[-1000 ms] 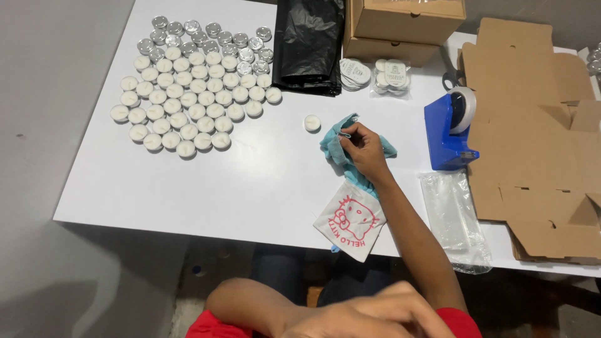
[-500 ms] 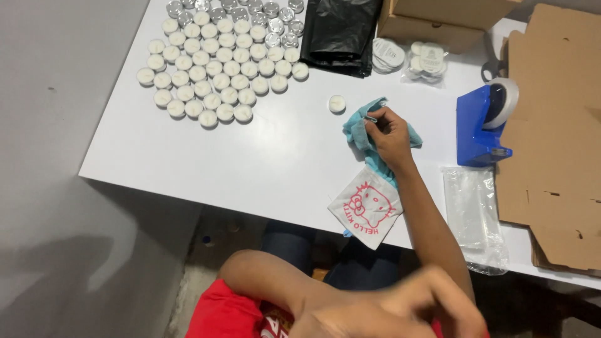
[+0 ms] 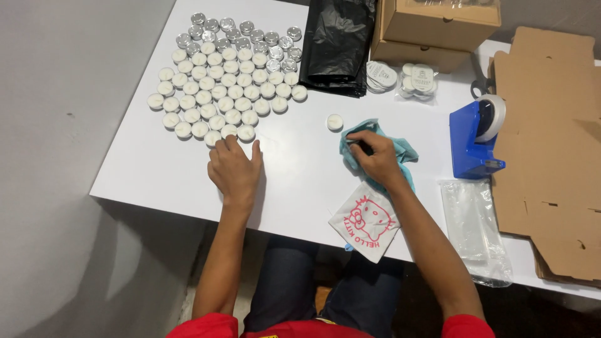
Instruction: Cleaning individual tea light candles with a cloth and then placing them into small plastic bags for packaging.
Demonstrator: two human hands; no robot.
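- Tea lights (image 3: 216,94): white, some silver-cupped
- Cloth (image 3: 400,150): teal
- Table (image 3: 300,181): white
- Bag (image 3: 337,44): glossy black
- Tape dispenser (image 3: 471,147): blue
- Pouch (image 3: 365,220): white with pink cartoon cat
- Cardboard (image 3: 551,156): brown

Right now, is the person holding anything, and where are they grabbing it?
The right hand grips a teal cloth near its middle, bunched under the fingers. The left hand holds nothing; it rests flat, fingertips by the nearest white tealight candles.

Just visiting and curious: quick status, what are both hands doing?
Left hand reaching the near edge of the tealight cluster. Right hand gripping the teal cloth. One lone tealight beside the cloth; nothing in the way.
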